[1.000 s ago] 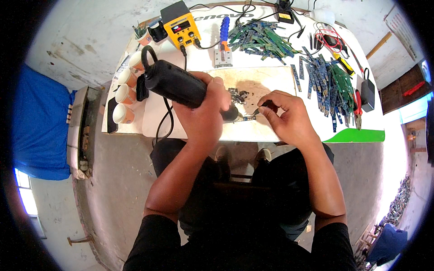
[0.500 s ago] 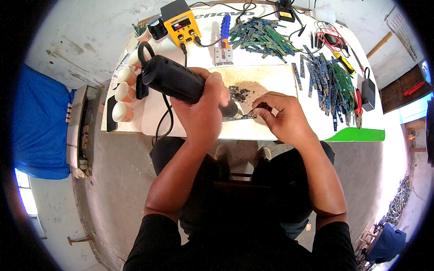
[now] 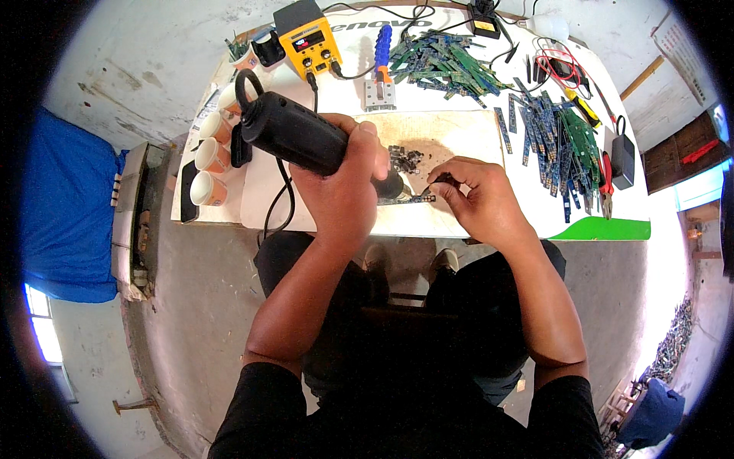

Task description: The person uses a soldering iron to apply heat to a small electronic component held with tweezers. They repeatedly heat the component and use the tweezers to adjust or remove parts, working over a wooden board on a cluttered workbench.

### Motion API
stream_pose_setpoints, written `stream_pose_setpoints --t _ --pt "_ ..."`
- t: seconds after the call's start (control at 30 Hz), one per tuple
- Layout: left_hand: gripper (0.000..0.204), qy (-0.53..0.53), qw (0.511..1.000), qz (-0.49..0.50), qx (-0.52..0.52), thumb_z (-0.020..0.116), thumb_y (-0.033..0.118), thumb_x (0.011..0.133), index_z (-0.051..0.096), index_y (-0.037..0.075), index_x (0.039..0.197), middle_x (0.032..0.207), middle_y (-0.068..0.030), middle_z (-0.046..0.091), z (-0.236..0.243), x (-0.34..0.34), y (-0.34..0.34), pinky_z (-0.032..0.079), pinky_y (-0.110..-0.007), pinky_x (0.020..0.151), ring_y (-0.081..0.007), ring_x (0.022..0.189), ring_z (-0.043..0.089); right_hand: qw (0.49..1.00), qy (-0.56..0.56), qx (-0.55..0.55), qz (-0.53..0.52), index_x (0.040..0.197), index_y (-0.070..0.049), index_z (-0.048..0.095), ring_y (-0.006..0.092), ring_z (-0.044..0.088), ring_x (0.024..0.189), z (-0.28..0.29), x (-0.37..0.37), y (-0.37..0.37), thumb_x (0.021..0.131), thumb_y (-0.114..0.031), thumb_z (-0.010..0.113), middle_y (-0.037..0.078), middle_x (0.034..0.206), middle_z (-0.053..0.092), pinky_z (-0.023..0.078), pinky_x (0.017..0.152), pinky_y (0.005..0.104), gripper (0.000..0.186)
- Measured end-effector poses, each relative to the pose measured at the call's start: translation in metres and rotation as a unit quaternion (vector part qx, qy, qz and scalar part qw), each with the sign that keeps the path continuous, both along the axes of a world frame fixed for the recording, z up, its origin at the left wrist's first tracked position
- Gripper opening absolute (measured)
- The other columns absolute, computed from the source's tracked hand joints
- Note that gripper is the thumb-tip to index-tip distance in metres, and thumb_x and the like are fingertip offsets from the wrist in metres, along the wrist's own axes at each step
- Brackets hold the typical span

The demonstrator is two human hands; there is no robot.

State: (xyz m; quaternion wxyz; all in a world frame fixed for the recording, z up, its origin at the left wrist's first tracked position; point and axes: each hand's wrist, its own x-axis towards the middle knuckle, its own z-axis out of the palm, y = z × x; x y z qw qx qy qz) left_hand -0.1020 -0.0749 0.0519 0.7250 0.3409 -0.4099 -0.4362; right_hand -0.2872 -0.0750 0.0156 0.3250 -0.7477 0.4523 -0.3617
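My left hand (image 3: 336,191) is wrapped round the black handle of a hot air gun (image 3: 294,134). Its nozzle (image 3: 391,185) points down at a narrow circuit board strip (image 3: 413,200) near the table's front edge. On the right, my right hand (image 3: 485,200) pinches dark tweezers (image 3: 443,181), partly hidden by the fingers. Their tips are at the right end of the strip; whether they touch it I cannot tell. Just beyond the nozzle lies a small heap of dark chips (image 3: 405,159) on a scorched tan work board (image 3: 470,138).
A yellow soldering station (image 3: 306,46) stands at the back left, with paper cups (image 3: 208,188) along the left edge. Circuit board strips are heaped at the back (image 3: 447,65) and right (image 3: 558,145). Red-handled pliers (image 3: 606,183) lie at the far right. A cable (image 3: 289,203) hangs beside my left arm.
The hot air gun and my left hand have shifted very slightly to the right. My right hand stays in place with the tweezers at the strip's end.
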Motion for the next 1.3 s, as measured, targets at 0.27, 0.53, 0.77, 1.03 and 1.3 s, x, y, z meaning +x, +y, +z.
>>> stream_pose_setpoints --t 0.27,0.53,0.77,1.03,1.3 --pt "0.01 0.002 1.0 -0.003 0.005 0.061 0.002 0.089 0.052 0.007 0.09 0.063 -0.0009 0.047 -0.001 -0.001 0.0 0.045 -0.032 0.057 -0.0128 0.052 0.047 1.0 0.002 0.014 -0.011 0.093 0.0 0.069 0.0301 0.063 0.066 0.005 0.001 0.002 0.082 -0.002 0.072 0.017 0.084 0.067 0.05 0.064 0.0356 0.011" --pt "0.01 0.001 1.0 -0.006 0.004 0.06 0.003 0.09 0.052 0.007 0.089 0.064 -0.0009 0.048 -0.001 0.0 -0.001 0.045 -0.032 0.057 -0.0126 0.052 0.048 1.0 0.0 0.006 -0.01 0.096 0.0 0.07 0.0284 0.063 0.066 0.0 0.0 0.001 0.083 -0.001 0.071 0.017 0.085 0.068 0.05 0.064 0.0349 0.013" --pt "0.009 0.003 1.0 -0.009 -0.002 0.06 0.003 0.09 0.051 0.007 0.088 0.064 -0.0009 0.047 0.0 -0.001 -0.001 0.045 -0.032 0.057 -0.0127 0.052 0.048 1.0 -0.002 0.001 -0.009 0.095 0.0 0.07 0.0283 0.062 0.065 -0.002 0.0 0.0 0.083 -0.001 0.072 0.017 0.083 0.067 0.05 0.063 0.0351 0.013" --pt "0.009 0.009 1.0 -0.002 0.006 0.06 0.003 0.09 0.051 0.007 0.088 0.064 -0.0011 0.048 0.0 0.0 0.0 0.045 -0.032 0.057 -0.0128 0.052 0.048 1.0 -0.012 0.0 -0.005 0.094 0.0 0.069 0.028 0.063 0.066 -0.002 0.002 0.0 0.083 -0.002 0.072 0.017 0.082 0.067 0.05 0.063 0.0354 0.012" --pt "0.01 -0.012 1.0 0.013 0.001 0.06 0.004 0.09 0.051 0.007 0.087 0.062 -0.0018 0.048 0.001 -0.003 -0.001 0.046 -0.033 0.058 -0.0134 0.052 0.047 0.994 -0.044 -0.063 -0.083 0.096 0.0 0.069 0.0291 0.066 0.071 -0.01 0.006 -0.01 0.084 -0.002 0.071 0.017 0.085 0.068 0.051 0.065 0.0353 0.012"
